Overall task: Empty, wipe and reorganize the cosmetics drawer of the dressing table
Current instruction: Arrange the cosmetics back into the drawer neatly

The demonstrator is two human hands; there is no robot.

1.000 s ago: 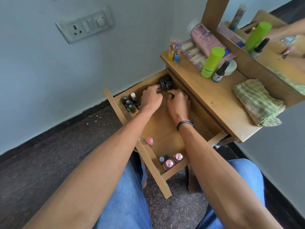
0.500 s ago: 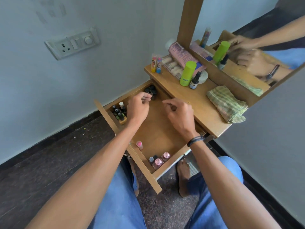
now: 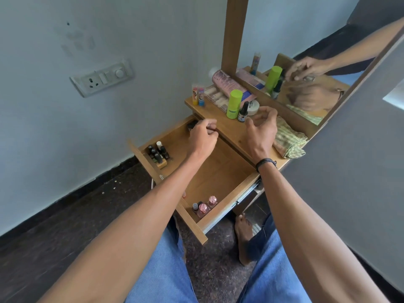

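The right hand (image 3: 260, 130) has lifted out of the open wooden drawer (image 3: 227, 205). It now hovers over the wooden bench (image 3: 231, 132) near the small dark dropper bottle (image 3: 242, 113), its fingers apart and empty. The left hand (image 3: 202, 138) stays at the drawer's back with fingers curled; I cannot tell whether they hold anything. Dark nail-polish bottles (image 3: 157, 152) and pink-capped bottles (image 3: 203, 207) stand grouped in the drawer's corners, so the restocking seems well underway.

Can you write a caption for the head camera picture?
Left hand over the open drawer, right hand over the tabletop; dark bottles and pink bottles sit in drawer corners.
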